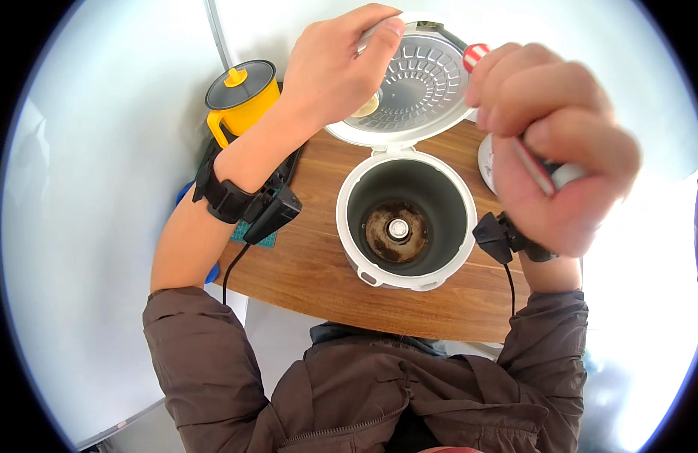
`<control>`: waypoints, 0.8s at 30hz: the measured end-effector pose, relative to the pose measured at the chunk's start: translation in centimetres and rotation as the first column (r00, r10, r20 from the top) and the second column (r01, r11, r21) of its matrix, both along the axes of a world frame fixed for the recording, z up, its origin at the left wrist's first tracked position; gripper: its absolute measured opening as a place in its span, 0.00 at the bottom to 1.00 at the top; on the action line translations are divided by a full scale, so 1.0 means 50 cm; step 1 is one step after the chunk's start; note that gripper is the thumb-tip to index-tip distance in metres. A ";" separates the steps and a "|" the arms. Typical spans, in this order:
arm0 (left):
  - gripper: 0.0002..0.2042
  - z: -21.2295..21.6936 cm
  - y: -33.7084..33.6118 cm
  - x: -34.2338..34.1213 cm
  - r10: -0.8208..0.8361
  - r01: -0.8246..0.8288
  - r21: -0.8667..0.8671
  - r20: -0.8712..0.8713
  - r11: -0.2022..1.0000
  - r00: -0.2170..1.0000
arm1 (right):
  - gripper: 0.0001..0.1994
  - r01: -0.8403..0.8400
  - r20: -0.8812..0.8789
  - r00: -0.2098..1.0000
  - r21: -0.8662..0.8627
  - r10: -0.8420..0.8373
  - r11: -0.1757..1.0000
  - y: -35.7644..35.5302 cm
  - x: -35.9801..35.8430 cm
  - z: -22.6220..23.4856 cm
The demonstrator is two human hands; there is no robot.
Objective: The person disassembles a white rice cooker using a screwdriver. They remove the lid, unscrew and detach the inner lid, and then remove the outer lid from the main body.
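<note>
A white rice cooker [352,243] stands on the wooden table with its lid [421,94] hinged up. Inside the grey body, the bottom is stained brown around a metal centre piece [398,229]. My left hand [338,68] pinches the lid's upper rim between thumb and fingers. Wrapped around the red-and-white handle of a screwdriver [476,57], my right hand [560,136] is raised high at the right. The dark shaft reaches left to the lid's top edge, near a dark recess. Whether its tip touches a screw cannot be made out.
A yellow lidded pot [247,106] sits at the back left on something black. Part of a green mat [262,235] shows beside my left forearm, with a blue edge behind. A white round object [486,162] is partly hidden by my right hand. Cabled black devices [273,214] are strapped to both wrists.
</note>
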State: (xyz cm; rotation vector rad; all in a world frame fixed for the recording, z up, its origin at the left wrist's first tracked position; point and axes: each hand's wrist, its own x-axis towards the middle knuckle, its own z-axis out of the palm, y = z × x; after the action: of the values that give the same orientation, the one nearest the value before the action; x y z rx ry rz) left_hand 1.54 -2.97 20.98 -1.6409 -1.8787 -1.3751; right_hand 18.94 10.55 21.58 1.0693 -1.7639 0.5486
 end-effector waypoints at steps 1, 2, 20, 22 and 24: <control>0.13 -0.001 0.002 0.000 -0.012 0.012 0.002 0.001 1.000 1.000 | 0.05 -0.030 0.004 1.000 -0.013 0.030 0.999 0.009 -0.001 0.008; 0.13 -0.001 0.004 0.000 -0.024 0.024 0.003 0.003 1.000 1.000 | 0.05 -0.031 0.026 0.999 -0.037 0.032 0.999 0.021 0.001 0.017; 0.13 -0.001 -0.011 0.022 0.015 -0.016 -0.014 -0.042 1.000 0.999 | 0.05 0.005 0.058 0.998 -0.532 0.031 0.846 0.042 -0.030 0.126; 0.13 -0.001 -0.007 0.026 -0.003 0.003 -0.023 -0.039 1.000 0.999 | 0.05 0.010 0.054 0.998 -0.552 0.024 0.834 0.040 -0.032 0.130; 0.13 -0.005 -0.006 0.027 -0.008 0.007 -0.024 -0.047 1.000 0.999 | 0.05 0.008 0.055 0.998 -0.569 0.029 0.822 0.041 -0.033 0.137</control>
State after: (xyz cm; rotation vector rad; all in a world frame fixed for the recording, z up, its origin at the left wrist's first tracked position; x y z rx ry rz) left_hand 2.90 -3.25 20.74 -1.6787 -1.8712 -1.3108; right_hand 17.28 12.60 28.44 0.6391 -1.4939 1.0493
